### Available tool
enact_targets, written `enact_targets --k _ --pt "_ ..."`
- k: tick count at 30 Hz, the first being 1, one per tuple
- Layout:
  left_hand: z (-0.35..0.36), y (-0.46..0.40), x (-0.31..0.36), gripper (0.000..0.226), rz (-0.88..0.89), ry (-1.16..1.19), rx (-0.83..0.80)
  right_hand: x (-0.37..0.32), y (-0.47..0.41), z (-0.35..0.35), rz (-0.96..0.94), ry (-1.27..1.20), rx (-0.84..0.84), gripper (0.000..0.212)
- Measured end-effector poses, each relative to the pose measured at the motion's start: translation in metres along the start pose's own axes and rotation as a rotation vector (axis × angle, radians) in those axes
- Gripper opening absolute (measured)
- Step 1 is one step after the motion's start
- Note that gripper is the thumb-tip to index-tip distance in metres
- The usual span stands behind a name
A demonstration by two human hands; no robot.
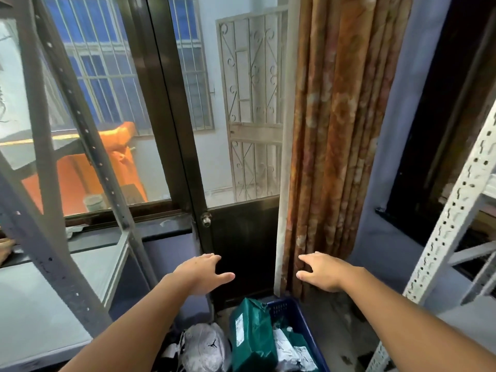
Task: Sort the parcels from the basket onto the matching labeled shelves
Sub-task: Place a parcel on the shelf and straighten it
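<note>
The left hand (202,273) is stretched forward with the fingers straight and a little spread, and it holds nothing. The right hand (320,271) is in the same way: flat, fingers relaxed, empty. Both hands are in the air in front of the dark door (241,237) and the brown curtain (330,130), above the basket and apart from it.

Under the hands, at the lower edge of the view, stands the blue basket (291,312) on the floor. It has parcels inside. A big green parcel (251,336) with a white label stands upright at its left side, and next to it lie smaller parcels (292,350) in green and grey wrap. Just left of the basket there is a grey bag (205,347) with a small black logo; I cannot tell if it is in the basket or beside it.

On the left is a grey metal shelf (67,285), and the board I can see carries no parcel. On the right is a white metal rack (453,210), seen only partly, so its content is not clear. No labels are readable.

I judge that the sorting is at an early stage or between two parcels: several parcels wait in the basket and no hand has one. The next step is probably to reach down and take one parcel and read its label.
</note>
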State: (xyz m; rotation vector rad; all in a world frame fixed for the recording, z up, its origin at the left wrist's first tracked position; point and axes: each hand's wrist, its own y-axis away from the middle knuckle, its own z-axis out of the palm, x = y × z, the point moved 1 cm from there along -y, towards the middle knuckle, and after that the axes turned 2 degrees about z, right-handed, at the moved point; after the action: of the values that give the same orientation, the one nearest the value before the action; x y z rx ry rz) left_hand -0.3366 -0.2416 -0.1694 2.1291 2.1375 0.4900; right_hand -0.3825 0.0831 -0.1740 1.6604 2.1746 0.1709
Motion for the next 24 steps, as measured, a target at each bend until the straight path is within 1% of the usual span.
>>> enact_targets --k 4,11,16,20,22,24 --pt "0.006 -0.036 -0.019 0.088 0.010 0.010 -0.033 -0.011 -0.034 0.015 0.012 -0.011 -0.032 0.072" --pt "0.038 -0.082 -0.027 0.087 -0.037 0.069 -0.066 -0.003 -0.092 0.031 -0.011 0.022 -0.126 0.074" --pt "0.084 -0.121 -0.031 0.088 -0.092 0.132 -0.111 0.010 -0.146 0.060 -0.025 0.027 -0.184 0.073" --pt "0.149 -0.165 -0.040 0.093 -0.158 0.215 -0.148 0.023 -0.196 0.125 -0.044 0.008 -0.284 0.070" --pt "0.197 -0.187 -0.046 0.094 -0.200 0.286 -0.163 0.031 -0.219 0.176 -0.013 -0.029 -0.340 0.072" --pt "0.250 -0.202 -0.051 0.090 -0.263 0.366 -0.179 0.038 -0.238 0.232 0.003 -0.055 -0.394 0.070"
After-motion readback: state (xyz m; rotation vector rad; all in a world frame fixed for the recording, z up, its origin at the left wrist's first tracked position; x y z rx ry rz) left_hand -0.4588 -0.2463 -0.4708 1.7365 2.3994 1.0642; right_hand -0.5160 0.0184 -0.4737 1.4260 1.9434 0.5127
